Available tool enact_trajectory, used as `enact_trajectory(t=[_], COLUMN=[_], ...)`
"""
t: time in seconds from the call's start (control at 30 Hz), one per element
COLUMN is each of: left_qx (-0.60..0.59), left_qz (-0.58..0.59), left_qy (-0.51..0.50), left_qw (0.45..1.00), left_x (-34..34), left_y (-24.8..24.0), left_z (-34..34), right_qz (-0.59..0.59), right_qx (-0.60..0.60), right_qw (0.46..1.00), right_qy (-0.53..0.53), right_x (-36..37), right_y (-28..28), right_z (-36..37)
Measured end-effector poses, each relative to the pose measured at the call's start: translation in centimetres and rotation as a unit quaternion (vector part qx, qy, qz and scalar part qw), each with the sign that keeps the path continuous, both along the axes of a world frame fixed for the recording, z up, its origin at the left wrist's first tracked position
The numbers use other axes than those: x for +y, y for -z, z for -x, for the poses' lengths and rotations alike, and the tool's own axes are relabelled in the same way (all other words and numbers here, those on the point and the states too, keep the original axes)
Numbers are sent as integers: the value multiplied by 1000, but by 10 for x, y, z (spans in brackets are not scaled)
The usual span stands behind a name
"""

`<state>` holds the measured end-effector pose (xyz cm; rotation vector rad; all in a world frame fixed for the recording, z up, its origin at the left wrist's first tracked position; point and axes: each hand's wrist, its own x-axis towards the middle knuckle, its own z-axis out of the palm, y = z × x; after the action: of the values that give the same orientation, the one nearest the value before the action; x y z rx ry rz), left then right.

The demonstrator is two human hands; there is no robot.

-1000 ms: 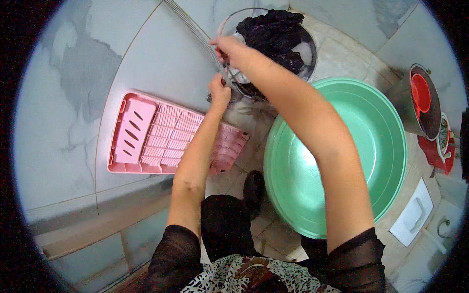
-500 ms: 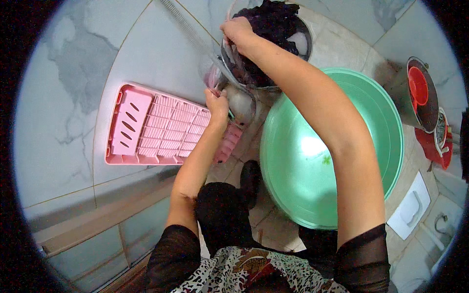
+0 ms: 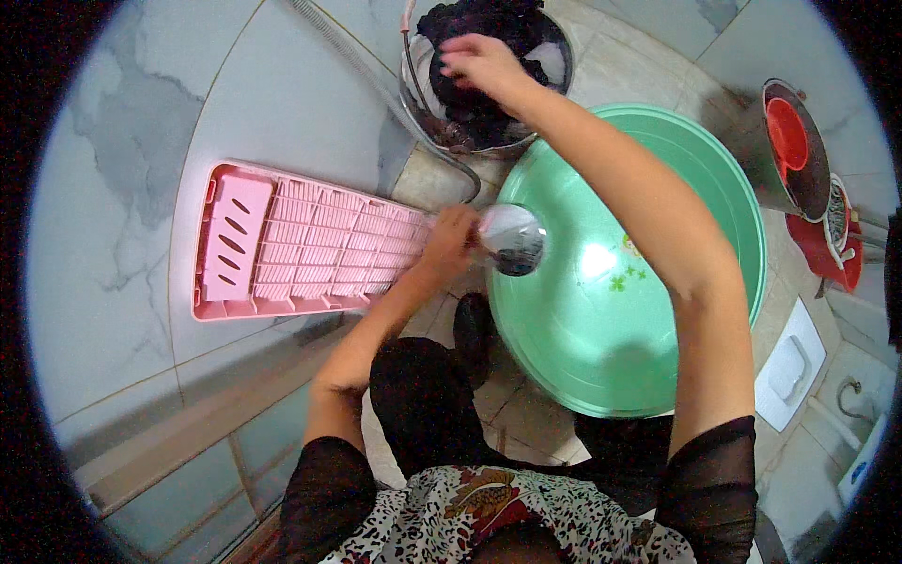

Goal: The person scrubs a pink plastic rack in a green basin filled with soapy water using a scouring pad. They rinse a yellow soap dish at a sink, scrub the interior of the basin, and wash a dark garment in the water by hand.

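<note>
My left hand [image 3: 451,240] is closed round a shiny, rounded shower head [image 3: 514,240] at the left rim of a large green basin [image 3: 564,348]. A grey hose [image 3: 385,99] loops down beside that hand. The shower head's face is blurred. My right hand [image 3: 484,68] hovers over dark wet-looking clothes [image 3: 498,28] heaped in a round bucket [image 3: 561,75]. Its fingers are loosely bent and apart, with nothing visible in them. The bucket's thin handle, with a pink grip [image 3: 407,17], leans at its left side.
A pink slatted rack [image 3: 249,305] stands against the marbled wall on the left. At the right are a grey bucket [image 3: 766,155] with a red scoop [image 3: 787,132] inside, a red container [image 3: 817,254] and a white panel with a handle [image 3: 791,365].
My right hand has let go of the bucket's handle and moved over the clothes. The left hand has brought the shower head right and nearer me, to the basin's rim.
</note>
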<state>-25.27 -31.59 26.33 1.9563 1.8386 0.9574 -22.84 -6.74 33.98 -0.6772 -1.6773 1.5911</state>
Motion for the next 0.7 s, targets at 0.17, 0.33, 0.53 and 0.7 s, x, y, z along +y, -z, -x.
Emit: enact_trajectory(t=[0.17, 0.33, 0.53, 0.7], left_qx=[123, 296, 342, 398], left_qz=[15, 126, 127, 49], left_qy=[189, 257, 263, 270], left_qw=[974, 911, 893, 875], left_x=[41, 74, 72, 44], left_y=[46, 41, 55, 54], left_z=[-26, -67, -57, -71], right_qz=[80, 178, 242, 348], right_qx=[-108, -163, -187, -147], right_qw=[991, 965, 945, 921], right_qy=[5, 108, 119, 90], right_x=[-7, -47, -103, -147], right_y=[32, 49, 20, -34], right_z=[-117, -235, -309, -333])
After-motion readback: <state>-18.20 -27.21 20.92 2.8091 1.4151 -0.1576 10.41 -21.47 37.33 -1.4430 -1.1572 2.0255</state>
